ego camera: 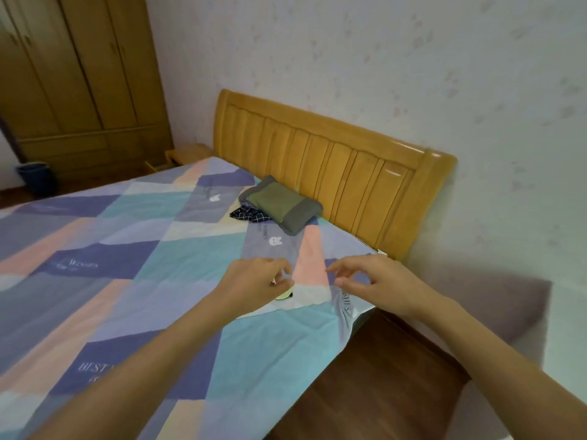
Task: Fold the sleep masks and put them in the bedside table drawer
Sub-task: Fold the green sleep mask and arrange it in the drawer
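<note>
Pillow (281,204) lies beyond; left hand (254,281) pinches mask (283,295), right hand (378,281) fingers spread.

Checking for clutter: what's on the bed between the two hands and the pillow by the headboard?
Head view: only bare patchwork sheet with a small white bunny print lies between the left hand, right hand and pillow.
</note>
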Available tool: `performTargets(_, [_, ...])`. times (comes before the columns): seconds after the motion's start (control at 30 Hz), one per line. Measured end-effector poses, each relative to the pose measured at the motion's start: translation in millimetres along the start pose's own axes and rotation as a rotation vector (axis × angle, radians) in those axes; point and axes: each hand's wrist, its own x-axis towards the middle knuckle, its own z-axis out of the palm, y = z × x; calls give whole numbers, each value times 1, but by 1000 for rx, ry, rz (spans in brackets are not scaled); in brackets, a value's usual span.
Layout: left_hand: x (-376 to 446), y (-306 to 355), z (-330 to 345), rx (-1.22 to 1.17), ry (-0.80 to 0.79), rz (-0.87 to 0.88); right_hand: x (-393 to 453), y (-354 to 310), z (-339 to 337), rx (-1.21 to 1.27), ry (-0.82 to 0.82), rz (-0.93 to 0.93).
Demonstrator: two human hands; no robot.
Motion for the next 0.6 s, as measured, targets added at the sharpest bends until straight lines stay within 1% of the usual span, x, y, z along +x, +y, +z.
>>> performTargets(0.13, [53, -21, 42, 4, -59, -82, 67, 67, 6, 24, -79, -20])
performTargets(0.23, [97, -42, 84, -37, -113, -241, 132, 134, 22, 56, -185, -61])
performTargets(0.33, [120, -60, 120, -101, -174, -377, 181, 180, 40, 92, -260, -60])
performTargets(0.4, [144, -78, 159, -161, -211, -504, 228, 221, 60, 116, -347, -58])
performTargets(0.5, [161, -102, 214, -211, -279, -626, 281, 266, 100, 120, -445, -40])
performTargets(0.6, [176, -126, 271, -282, -306, -726, 330, 302, 146, 138, -519, -17])
